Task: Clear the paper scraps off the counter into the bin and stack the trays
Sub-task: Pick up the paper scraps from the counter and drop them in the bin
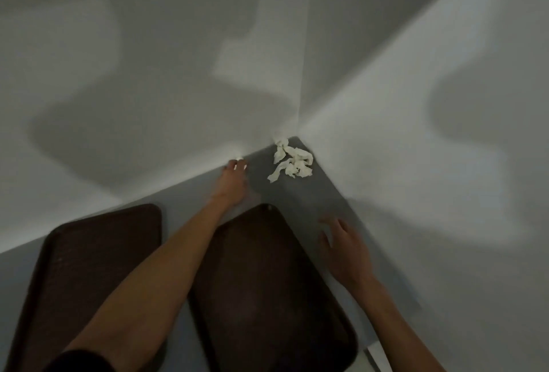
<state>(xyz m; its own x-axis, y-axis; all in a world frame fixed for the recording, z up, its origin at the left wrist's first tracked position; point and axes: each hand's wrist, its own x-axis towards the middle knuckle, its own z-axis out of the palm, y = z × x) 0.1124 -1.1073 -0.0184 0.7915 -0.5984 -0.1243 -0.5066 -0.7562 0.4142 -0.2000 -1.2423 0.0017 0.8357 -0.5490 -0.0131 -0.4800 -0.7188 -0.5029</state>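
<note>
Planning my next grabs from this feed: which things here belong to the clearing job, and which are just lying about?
Job:
paper scraps in the counter corner
left tray
right tray
small white bit, likely a scrap, at the fingertips of the left hand

Just there:
grey counter
walls

No bin in view.

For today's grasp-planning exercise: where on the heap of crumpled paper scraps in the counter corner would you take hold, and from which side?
Gather the paper scraps around the thick middle of the heap, coming from above and from the open near-left side. Two walls close the far and right sides, and the loose strips would likely scatter if pinched singly.
</note>
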